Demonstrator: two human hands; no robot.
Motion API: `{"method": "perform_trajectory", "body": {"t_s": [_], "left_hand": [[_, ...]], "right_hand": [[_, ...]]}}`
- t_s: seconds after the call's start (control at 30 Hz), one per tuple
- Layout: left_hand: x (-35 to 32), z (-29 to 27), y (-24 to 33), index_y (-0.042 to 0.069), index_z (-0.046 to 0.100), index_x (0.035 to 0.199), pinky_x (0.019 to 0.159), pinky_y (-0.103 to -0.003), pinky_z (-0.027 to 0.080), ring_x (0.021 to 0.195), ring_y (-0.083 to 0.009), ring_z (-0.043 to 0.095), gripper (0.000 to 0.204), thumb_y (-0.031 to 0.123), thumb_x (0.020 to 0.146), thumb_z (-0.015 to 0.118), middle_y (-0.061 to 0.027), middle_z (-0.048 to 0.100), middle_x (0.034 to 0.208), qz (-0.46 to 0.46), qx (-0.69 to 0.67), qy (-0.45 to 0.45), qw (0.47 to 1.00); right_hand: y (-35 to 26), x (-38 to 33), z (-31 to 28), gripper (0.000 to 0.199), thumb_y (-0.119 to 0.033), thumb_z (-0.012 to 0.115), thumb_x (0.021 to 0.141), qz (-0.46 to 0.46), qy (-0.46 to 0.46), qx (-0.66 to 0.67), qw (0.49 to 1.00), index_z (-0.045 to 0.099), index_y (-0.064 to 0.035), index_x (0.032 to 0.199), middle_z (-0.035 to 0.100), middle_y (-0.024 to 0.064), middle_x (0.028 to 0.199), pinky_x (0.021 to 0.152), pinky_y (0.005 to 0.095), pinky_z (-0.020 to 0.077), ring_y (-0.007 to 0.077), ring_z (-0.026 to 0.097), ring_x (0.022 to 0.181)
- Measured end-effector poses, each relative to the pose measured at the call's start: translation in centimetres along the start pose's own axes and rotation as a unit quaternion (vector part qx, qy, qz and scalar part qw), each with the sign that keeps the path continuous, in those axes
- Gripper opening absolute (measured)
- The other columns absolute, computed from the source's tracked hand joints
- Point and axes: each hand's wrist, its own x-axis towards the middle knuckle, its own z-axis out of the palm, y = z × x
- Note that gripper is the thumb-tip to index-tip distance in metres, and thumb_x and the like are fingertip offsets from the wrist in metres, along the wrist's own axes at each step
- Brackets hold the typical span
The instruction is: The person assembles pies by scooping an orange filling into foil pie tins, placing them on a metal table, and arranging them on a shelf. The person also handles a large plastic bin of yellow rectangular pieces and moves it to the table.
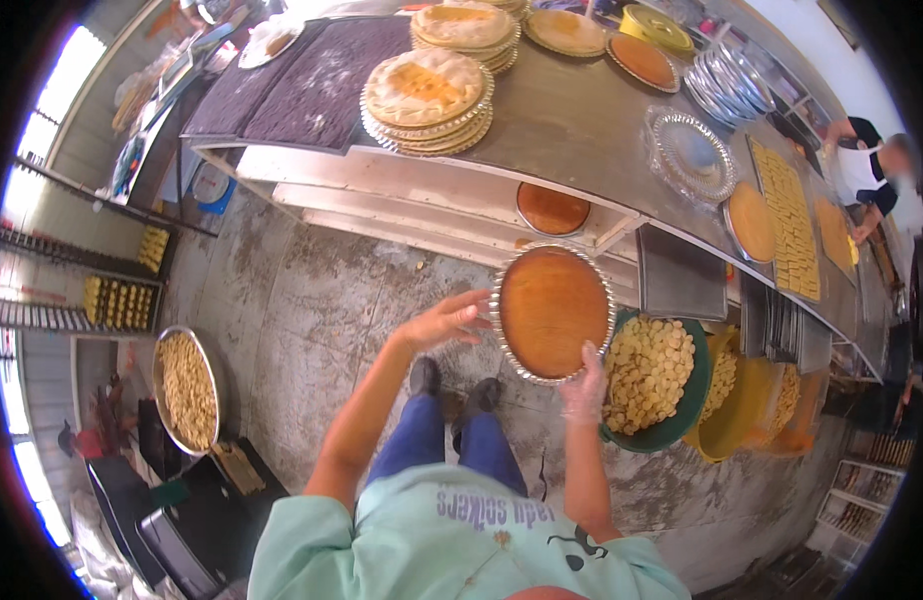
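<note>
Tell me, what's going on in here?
A person in a pale green shirt is holding up a silver fluted dish with a round brown cake in it. The right hand grips its near right edge. The left hand is open by the left rim; whether it touches is hard to tell. Ahead, stacked pastries sit on a metal table. Another person is beyond the table at far right.

Left hand (446,322) loosely spread, right hand (585,387) gripping (seemingly gloved), both forearms (366,420) outstretched
</note>
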Motion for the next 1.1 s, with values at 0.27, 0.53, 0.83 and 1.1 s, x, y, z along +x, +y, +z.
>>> {"method": "perform_trajectory", "body": {"t_s": [0.27, 0.53, 0.83, 1.1], "left_hand": [[10.8, -11.5, -11.2, 0.000, 0.023, 0.135, 0.098, -0.045, 0.036, 0.119, -0.0296, 0.042, 0.084, 0.027, 0.075, 0.075, -0.0163, 0.043, 0.129, 0.087, -0.121, 0.147, 0.978], [15.7, -18.1, -11.7, -0.001, 0.026, 0.134, 0.101, -0.044, 0.032, 0.124, -0.0285, 0.036, 0.076, 0.025, 0.078, 0.071, -0.0176, 0.042, 0.130, 0.153, -0.097, 0.173, 0.968], [23.4, -18.7, -8.0, -0.006, 0.031, 0.132, 0.093, -0.041, 0.041, 0.116, -0.0247, 0.042, 0.067, 0.044, 0.091, 0.049, -0.0170, 0.043, 0.125, 0.264, -0.081, -0.002, 0.961], [30.1, -13.8, -9.0, -0.006, 0.047, 0.120, 0.102, -0.052, 0.026, 0.128, -0.0419, 0.025, 0.065, 0.017, 0.065, 0.073, -0.0245, 0.039, 0.125, 0.440, 0.658, 0.172, 0.586]], "right_hand": [[16.2, 14.6, -1.8, 0.044, -0.017, 0.060, 0.083, -0.048, -0.010, -0.129, 0.990, 0.048, 0.0038, 0.120, 0.052, 0.0131, 0.121, 0.094, 0.0363, 0.0424, 0.0231, 0.052, 0.110], [22.2, 24.5, -1.9, 0.042, -0.015, 0.062, 0.082, -0.165, -0.130, -0.154, 0.965, 0.051, 0.0033, 0.118, 0.053, 0.0147, 0.120, 0.095, 0.0378, 0.0425, 0.0249, 0.052, 0.111], [16.5, 25.4, 3.1, 0.042, -0.011, 0.060, 0.083, -0.128, -0.064, 0.063, 0.988, 0.049, 0.0001, 0.122, 0.051, 0.0122, 0.124, 0.101, 0.0418, 0.0382, 0.0254, 0.049, 0.116], [13.3, 25.1, 0.2, 0.041, -0.009, 0.055, 0.086, -0.213, -0.011, 0.106, 0.971, 0.046, -0.0011, 0.125, 0.048, 0.0126, 0.128, 0.102, 0.0449, 0.0370, 0.0268, 0.048, 0.118]]}}
